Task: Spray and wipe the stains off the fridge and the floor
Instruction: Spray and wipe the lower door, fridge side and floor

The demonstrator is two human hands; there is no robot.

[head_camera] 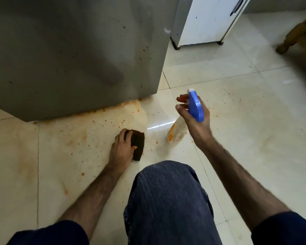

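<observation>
On the pale tiled floor (237,106) by the grey fridge (74,55), I am pressing the sponge (137,144) under my curled left hand (122,147) onto orange stains (102,121), while my right hand (196,119) is gripping the spray bottle (195,106), aiming it far-left at them.

Grey fridge (74,55), orange stains (88,124) on cream floor (245,129), blue-topped spray bottle (195,106), brown sponge (137,144).

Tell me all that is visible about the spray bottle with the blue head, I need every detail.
The spray bottle with the blue plastic trigger head has a white nozzle tip and a pale translucent body smeared with orange. The right hand grips its neck and holds it in the air, body tilted down over the cream tiled floor, nozzle pointing away from the person. Nothing else touches it.
</observation>
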